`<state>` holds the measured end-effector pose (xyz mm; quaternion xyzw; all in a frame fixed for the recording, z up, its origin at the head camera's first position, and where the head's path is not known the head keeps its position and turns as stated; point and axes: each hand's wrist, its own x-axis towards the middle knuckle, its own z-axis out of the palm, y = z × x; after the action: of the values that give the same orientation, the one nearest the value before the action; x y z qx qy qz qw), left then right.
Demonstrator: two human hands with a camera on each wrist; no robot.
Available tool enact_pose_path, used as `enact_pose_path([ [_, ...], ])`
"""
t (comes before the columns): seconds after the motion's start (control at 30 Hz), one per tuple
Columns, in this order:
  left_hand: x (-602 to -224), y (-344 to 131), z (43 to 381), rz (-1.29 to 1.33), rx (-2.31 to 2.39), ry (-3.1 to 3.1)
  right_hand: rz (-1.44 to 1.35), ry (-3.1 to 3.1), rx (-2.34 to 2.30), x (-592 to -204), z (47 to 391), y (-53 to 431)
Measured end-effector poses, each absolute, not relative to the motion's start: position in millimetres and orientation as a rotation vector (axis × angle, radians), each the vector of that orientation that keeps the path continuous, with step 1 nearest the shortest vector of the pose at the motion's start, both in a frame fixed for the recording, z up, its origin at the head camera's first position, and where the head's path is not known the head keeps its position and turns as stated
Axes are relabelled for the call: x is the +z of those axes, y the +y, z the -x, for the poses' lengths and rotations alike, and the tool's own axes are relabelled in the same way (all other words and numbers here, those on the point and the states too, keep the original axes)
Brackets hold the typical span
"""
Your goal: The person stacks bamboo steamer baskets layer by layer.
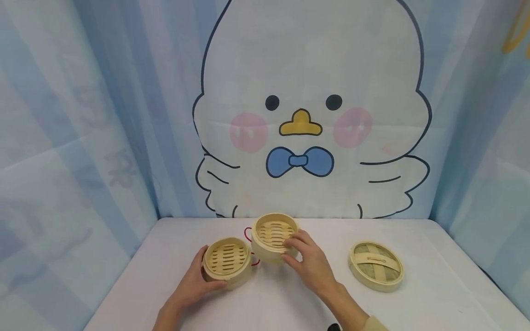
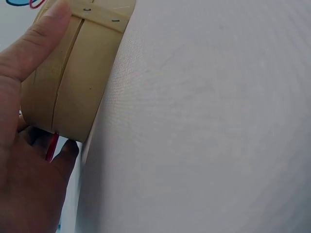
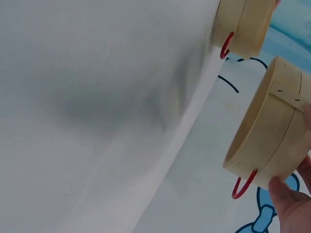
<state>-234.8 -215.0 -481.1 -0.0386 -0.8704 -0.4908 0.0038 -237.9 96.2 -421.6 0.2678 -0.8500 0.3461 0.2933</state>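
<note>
Two round bamboo steamer baskets with slatted bottoms and red cord loops are in the head view. The left basket [image 1: 227,259] stands on the white table, and my left hand [image 1: 193,284] grips its side, thumb in front and fingers behind. In the left wrist view the thumb presses the stapled wall of that basket [image 2: 87,73]. My right hand [image 1: 311,261] pinches the rim of the other basket [image 1: 269,252], just behind and to the right of the first. The right wrist view shows this held basket [image 3: 269,131] raised off the table.
A round bamboo steamer lid [image 1: 376,266] with a woven top and strap handle lies on the right of the table [image 1: 434,285]. Behind the table hangs a cloth backdrop [image 1: 310,193] with a cartoon bird. A small black object [image 1: 333,327] shows beside the right forearm.
</note>
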Motion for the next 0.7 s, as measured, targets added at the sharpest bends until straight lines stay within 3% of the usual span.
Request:
enact_pose_path([
  [0.7,-483.5,-219.9,236.5,0.160,-1.526,-2.710,-0.799,-2.274,0.929,-411.8,246.3,30.1],
])
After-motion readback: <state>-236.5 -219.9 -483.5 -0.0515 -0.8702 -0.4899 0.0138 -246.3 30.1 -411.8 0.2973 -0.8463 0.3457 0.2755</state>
